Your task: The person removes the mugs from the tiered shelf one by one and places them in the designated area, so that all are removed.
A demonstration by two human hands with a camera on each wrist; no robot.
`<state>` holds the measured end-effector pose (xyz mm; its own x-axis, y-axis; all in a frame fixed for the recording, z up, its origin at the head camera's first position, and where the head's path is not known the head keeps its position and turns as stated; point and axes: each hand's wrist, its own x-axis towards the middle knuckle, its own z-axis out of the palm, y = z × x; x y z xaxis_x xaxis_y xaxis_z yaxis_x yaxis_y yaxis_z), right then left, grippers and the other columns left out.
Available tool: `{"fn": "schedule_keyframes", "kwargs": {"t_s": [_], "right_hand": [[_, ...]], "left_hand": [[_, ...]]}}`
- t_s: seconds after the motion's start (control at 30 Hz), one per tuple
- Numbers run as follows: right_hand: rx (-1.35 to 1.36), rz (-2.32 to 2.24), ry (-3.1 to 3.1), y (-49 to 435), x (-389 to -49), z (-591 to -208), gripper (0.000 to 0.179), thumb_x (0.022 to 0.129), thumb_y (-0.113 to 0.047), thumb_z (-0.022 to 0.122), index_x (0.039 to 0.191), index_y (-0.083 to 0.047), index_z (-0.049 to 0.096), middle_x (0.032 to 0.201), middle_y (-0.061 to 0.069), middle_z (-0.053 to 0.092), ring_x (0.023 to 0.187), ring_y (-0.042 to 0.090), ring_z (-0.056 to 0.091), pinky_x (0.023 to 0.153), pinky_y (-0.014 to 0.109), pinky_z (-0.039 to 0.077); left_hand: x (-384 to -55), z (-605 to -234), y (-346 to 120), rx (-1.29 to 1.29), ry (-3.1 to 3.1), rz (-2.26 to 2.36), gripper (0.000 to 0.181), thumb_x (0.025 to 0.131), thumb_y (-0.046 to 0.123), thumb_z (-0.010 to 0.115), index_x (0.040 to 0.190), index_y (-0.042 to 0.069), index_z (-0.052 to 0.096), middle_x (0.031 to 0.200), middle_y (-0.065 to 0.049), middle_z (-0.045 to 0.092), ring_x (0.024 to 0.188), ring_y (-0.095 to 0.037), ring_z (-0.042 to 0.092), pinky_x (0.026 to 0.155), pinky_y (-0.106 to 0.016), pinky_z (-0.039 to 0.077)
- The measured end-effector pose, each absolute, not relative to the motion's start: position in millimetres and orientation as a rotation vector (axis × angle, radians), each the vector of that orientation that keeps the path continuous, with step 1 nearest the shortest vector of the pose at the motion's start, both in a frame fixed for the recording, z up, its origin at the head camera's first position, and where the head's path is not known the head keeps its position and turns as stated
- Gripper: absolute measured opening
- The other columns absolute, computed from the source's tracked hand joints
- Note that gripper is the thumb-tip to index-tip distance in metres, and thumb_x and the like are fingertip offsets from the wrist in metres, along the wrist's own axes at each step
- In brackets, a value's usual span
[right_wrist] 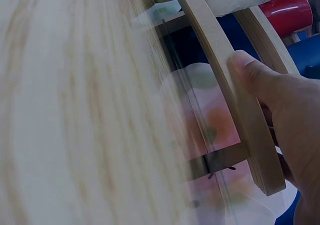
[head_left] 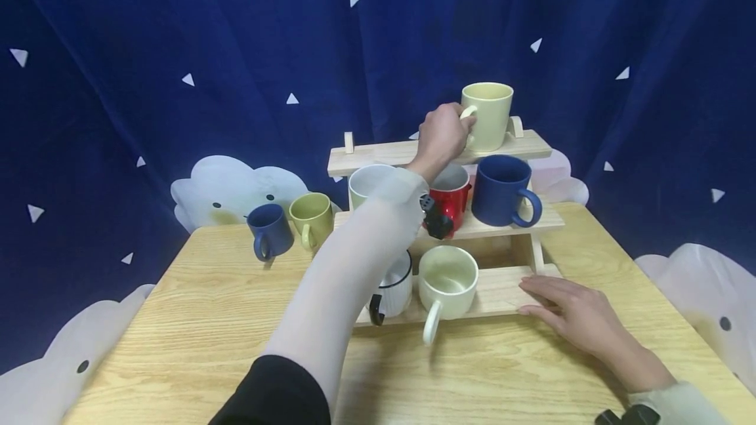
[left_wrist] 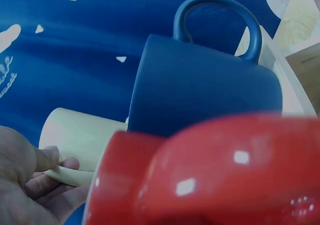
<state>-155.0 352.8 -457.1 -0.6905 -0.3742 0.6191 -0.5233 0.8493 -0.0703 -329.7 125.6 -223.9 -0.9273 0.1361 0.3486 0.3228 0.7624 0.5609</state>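
Note:
On the top tier of a wooden three-tier rack (head_left: 378, 158), my left hand (head_left: 444, 133) pinches the handle of a pale yellow mug (head_left: 491, 117). The left wrist view shows thumb and fingers around that handle (left_wrist: 72, 176); the mug stands upright at the tier's right part. Below it, a red mug (head_left: 455, 207) and a large blue mug (head_left: 502, 192) sit on the middle tier, partly behind my arm. My right hand (head_left: 579, 317) rests on the right end of the bottom tier, fingers extended over the board, thumb (right_wrist: 246, 62) against its front edge.
Beside the red mug is a pale mug (head_left: 369, 179), partly covered by my forearm. On the bottom tier stand a white mug with black rim (head_left: 394, 297) and a cream mug (head_left: 447, 297). A blue mug (head_left: 274, 228) and olive-green mug (head_left: 315, 215) stand left on the wooden table (head_left: 207, 320).

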Motion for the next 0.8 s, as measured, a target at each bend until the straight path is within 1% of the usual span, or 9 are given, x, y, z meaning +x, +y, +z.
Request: {"fn": "schedule_keyframes", "kwargs": {"t_s": [0.1, 0.2, 0.37, 0.57, 0.8], "right_hand": [[0.659, 0.322, -2.404, 353.7, -157.0, -456.5, 0.052, 0.064, -0.036, 0.088, 0.111, -0.018, 0.074, 0.114, 0.002, 0.071, 0.101, 0.025, 0.067, 0.075, 0.048, 0.054], [0.661, 0.322, -2.406, 354.7, -157.6, -456.7, 0.052, 0.064, -0.036, 0.088, 0.111, -0.018, 0.074, 0.114, 0.002, 0.071, 0.101, 0.025, 0.068, 0.074, 0.048, 0.054], [0.643, 0.33, -2.427, 356.7, -157.3, -457.2, 0.052, 0.065, -0.038, 0.087, 0.112, -0.019, 0.074, 0.114, 0.002, 0.071, 0.101, 0.027, 0.067, 0.074, 0.05, 0.053], [0.619, 0.336, -2.46, 360.6, -157.4, -457.2, 0.052, 0.066, -0.04, 0.087, 0.112, -0.02, 0.073, 0.115, 0.002, 0.07, 0.101, 0.029, 0.067, 0.076, 0.051, 0.053], [0.615, 0.333, -2.459, 361.5, -155.7, -456.5, 0.052, 0.066, -0.039, 0.087, 0.112, -0.019, 0.074, 0.115, 0.003, 0.071, 0.101, 0.03, 0.067, 0.075, 0.051, 0.052]], "left_hand": [[-331.3, -223.5, 117.8, -0.332, -2.647, -0.986, 0.022, 0.097, 0.036, 0.061, 0.107, 0.02, 0.072, 0.084, 0.007, 0.066, 0.082, -0.012, 0.059, 0.074, -0.027, 0.046], [-331.8, -223.2, 110.7, -0.333, -2.636, -1.038, 0.022, 0.097, 0.036, 0.062, 0.108, 0.021, 0.074, 0.086, 0.008, 0.068, 0.083, -0.011, 0.059, 0.076, -0.027, 0.046], [-331.5, -222.1, 99.0, -0.356, -2.626, -1.083, 0.025, 0.097, 0.035, 0.062, 0.113, 0.019, 0.073, 0.092, 0.008, 0.069, 0.085, -0.01, 0.059, 0.077, -0.026, 0.046], [-330.0, -217.1, 83.0, -0.359, -2.608, -1.192, 0.028, 0.097, 0.033, 0.062, 0.116, 0.015, 0.071, 0.095, 0.006, 0.069, 0.083, -0.011, 0.059, 0.072, -0.024, 0.047], [-329.1, -213.2, 60.8, -0.347, -2.557, -1.239, 0.027, 0.097, 0.033, 0.063, 0.114, 0.015, 0.072, 0.093, 0.006, 0.071, 0.08, -0.012, 0.059, 0.069, -0.025, 0.045]]}}
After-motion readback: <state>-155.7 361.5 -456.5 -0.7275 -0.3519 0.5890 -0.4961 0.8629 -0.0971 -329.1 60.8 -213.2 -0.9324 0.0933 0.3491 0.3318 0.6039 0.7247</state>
